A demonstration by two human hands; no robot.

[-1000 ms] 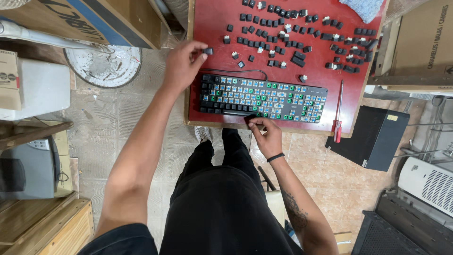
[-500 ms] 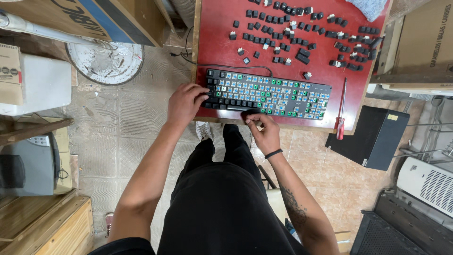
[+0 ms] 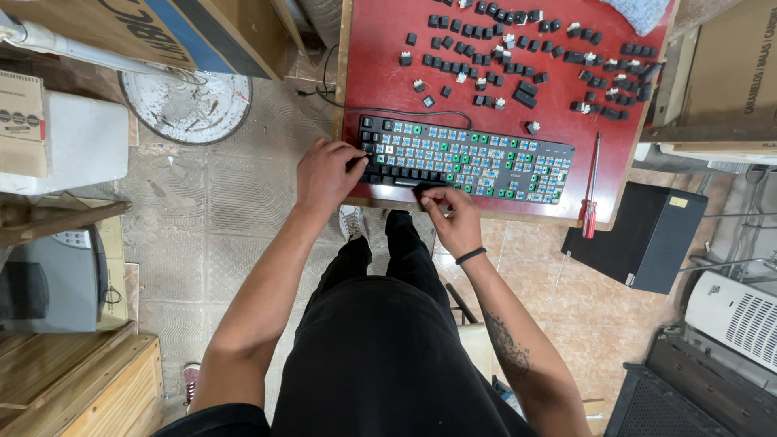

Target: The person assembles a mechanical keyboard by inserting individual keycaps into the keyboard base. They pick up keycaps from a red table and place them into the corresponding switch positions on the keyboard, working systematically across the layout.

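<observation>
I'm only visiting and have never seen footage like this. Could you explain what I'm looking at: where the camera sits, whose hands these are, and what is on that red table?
There is no machine here: a person works with bare hands, and the single camera is worn on their head, looking straight down past their black trousers. On the red table lies a keyboard with most caps off, so its blue and green switches show. Loose black keycaps are scattered across the far part of the table, and a red-handled screwdriver lies to the right. The left hand rests on the keyboard's left end. The right hand, with a dark band at the wrist, pinches at the keyboard's near edge; whether it grips something small, I cannot tell.
</observation>
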